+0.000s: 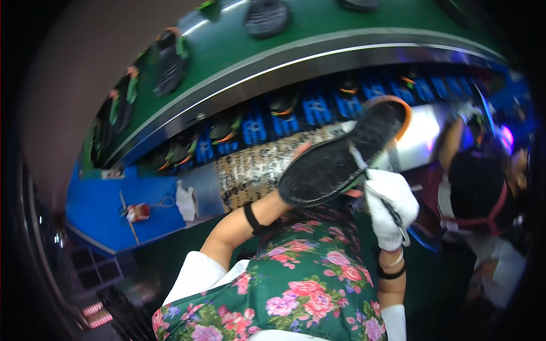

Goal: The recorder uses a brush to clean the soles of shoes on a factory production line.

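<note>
The black shoe (pixel 341 156) is held sole-up at mid-scene, its long axis running from near left to far right. The left hand (pixel 296 162) is mostly hidden behind it, fingers apparently gripping the heel end. The white-gloved right hand (pixel 389 207) sits just below, fingers closed around a thin tool (pixel 398 219). Beyond them curves the green conveyor (pixel 244 42) carrying more shoes.

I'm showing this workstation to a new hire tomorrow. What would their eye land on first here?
Most striking is the black shoe held sole-up at centre, the left hand mostly hidden behind it and the white-gloved right hand working at its edge. Above curves a green conveyor belt carrying more shoes. In the foreground is the person's floral green apron.
</note>
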`<state>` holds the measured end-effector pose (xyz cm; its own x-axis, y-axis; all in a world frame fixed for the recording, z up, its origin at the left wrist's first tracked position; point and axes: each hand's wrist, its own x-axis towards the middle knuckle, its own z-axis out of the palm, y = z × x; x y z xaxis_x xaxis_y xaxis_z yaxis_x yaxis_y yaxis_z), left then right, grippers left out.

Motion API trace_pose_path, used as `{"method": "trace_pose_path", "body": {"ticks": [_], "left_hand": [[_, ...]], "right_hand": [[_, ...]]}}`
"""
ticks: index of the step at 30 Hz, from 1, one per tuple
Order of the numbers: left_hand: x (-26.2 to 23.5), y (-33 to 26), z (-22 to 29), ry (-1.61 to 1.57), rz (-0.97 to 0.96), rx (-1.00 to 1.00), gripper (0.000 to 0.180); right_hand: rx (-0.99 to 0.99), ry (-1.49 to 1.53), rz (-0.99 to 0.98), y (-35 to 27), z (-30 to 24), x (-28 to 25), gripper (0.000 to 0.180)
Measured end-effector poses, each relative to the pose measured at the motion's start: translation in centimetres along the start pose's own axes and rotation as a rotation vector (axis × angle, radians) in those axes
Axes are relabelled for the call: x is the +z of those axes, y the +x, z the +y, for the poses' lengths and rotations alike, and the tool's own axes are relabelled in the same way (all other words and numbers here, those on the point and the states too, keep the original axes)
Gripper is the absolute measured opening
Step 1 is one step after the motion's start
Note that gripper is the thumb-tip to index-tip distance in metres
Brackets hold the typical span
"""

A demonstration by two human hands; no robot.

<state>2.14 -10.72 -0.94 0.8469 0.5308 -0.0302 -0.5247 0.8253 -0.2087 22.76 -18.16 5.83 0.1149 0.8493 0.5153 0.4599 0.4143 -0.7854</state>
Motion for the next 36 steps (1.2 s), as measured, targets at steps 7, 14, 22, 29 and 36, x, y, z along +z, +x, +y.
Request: {"method": "trace_pose_path", "body": {"ticks": [7, 14, 22, 29, 36], "left_hand": [[-1.6, -0.4, -0.9, -0.032, -0.084, -0.015, 0.113], [-1.5, 1.8, -3.7, 0.006, -0.179, -0.098, 0.101], [-5.6, 0.1, -2.2, 0.075, -0.021, -0.046, 0.078], [-5.7, 0.3, -2.2, -0.025, -0.044, -0.072, 0.093], [-5.0, 1.0, -1.0, 0.13, 0.079, -0.037, 0.087]], "right_hand": [[-0.167, -0.046, 0.037, 2.3, -1.4, -0.1, 0.019], [-0.306, -0.2, 0.049, 4.9, -0.7, -1.4, 0.031], [-0.301, -0.201, -0.032, 4.4, -1.6, -0.5, 0.029], [-0.241, -0.149, 0.086, 4.7, -0.4, -0.8, 0.028], [-0.133, 0.104, 0.033, 4.3, 0.1, 0.0, 0.021]]}}
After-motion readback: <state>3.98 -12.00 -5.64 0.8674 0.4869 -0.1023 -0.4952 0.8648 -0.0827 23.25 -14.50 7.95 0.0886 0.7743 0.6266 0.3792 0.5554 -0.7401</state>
